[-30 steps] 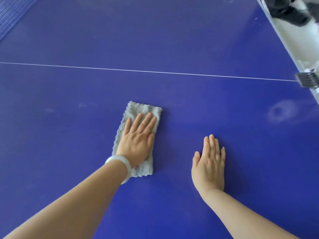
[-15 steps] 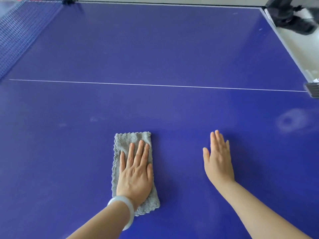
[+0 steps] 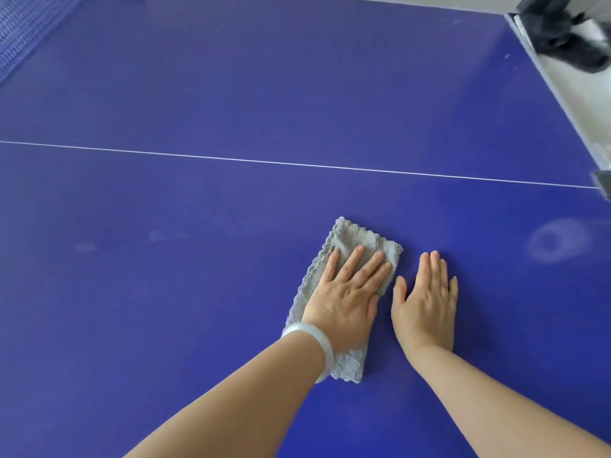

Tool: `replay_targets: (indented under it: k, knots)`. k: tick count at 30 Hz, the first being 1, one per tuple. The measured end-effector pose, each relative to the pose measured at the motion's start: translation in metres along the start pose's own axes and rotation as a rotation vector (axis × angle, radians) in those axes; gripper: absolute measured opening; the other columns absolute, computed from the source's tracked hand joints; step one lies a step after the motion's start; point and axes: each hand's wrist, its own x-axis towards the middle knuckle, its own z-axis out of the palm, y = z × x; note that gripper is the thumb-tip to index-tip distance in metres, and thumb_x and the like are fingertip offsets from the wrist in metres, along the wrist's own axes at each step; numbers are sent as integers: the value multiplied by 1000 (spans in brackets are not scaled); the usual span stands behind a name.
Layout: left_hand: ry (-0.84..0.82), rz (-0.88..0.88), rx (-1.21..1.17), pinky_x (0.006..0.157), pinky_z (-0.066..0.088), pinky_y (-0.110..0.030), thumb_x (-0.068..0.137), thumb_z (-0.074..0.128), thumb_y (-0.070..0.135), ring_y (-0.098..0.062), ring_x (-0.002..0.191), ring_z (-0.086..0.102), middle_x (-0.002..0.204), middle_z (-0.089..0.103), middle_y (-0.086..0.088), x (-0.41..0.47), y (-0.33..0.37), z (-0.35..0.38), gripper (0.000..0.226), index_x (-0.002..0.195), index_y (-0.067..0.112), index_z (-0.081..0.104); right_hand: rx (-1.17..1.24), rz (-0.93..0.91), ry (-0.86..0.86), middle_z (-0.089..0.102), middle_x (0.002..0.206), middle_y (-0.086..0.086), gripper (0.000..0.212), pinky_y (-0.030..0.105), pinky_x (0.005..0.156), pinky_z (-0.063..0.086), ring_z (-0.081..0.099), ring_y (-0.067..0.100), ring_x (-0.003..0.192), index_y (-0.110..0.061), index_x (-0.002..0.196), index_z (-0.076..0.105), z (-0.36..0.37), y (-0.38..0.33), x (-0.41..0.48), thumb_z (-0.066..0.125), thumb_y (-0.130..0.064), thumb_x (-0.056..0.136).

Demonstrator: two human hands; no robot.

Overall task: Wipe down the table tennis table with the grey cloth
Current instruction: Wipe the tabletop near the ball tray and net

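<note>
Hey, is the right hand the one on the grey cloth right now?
No, the left hand presses flat on the grey cloth, while the right hand lies flat on the blue table beside it.

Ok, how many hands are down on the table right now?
2. The left hand lies flat on the grey cloth, pressing it to the blue table. The right hand lies flat on the bare surface just right of the cloth. None look hidden.

Cloth (image 3: 350, 241) on table (image 3: 198, 292) under left hand (image 3: 344, 299), right hand (image 3: 426, 302) just beside it.
</note>
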Motion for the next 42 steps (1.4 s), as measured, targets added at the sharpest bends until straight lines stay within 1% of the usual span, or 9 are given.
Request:
replay_targets:
  k: [3,10,14,20,28,31,36,39,42]
  knots:
    - [29,-65,21,121,-11,-49,104,18,38,-16,152,-12,166,-2,13,23,-25,-12,57,159,31,4,-7,3,10,18,165,9,66,42,125,7,15,21,153,-6,156,20,-2,0,1,38,-39,102]
    - [174,-597,-77,123,-5,-48,103,16,35,-17,152,-13,165,-6,13,-38,-81,-18,58,159,30,0,-81,-10,20,16,164,12,69,46,124,10,15,25,153,-4,156,18,-1,-4,-1,20,-43,100]
    - [147,-307,-73,120,7,-54,102,25,34,-26,153,1,166,10,5,-50,-2,6,59,159,21,16,-53,-7,19,17,164,13,67,46,124,9,15,25,153,-3,156,19,0,-5,-1,26,-40,100]
    - [43,-65,14,122,-8,-49,105,15,37,-19,153,-11,166,0,12,27,-22,-8,56,159,30,5,-58,-19,26,19,163,13,65,46,124,11,17,25,152,-3,155,23,-1,-3,0,36,-36,101]
    - [167,-499,-38,123,-9,-43,102,14,40,-14,152,-13,165,-5,14,2,-109,-19,58,159,33,1,-103,-34,-22,10,165,13,69,46,125,6,9,25,154,-2,157,14,-4,-5,0,20,-41,100]
    - [189,-545,-70,123,-11,-42,99,8,42,-11,151,-16,164,-8,16,-4,-99,-16,61,158,33,-1,-79,-50,-49,10,165,14,63,47,125,7,8,25,154,-1,156,15,-7,-4,-1,24,-35,104]
    - [203,-533,-74,123,-9,-43,96,7,42,-11,150,-17,165,-5,15,-1,-102,-14,63,158,33,1,68,-338,39,31,158,15,53,52,120,25,30,27,147,3,150,34,-10,-12,3,27,-23,104]
    - [191,-535,-71,123,-11,-43,95,6,42,-11,150,-18,165,-6,16,-1,-102,-14,64,158,33,0,167,-157,13,24,161,15,51,46,125,13,21,26,151,1,153,28,-12,-48,32,39,-13,105]
    - [198,-532,-83,122,-14,-42,96,6,43,-11,150,-19,164,-8,16,0,-102,-16,64,158,33,-1,113,-26,-58,8,166,12,58,42,125,0,4,24,154,-4,157,12,-4,-90,46,30,-26,106]
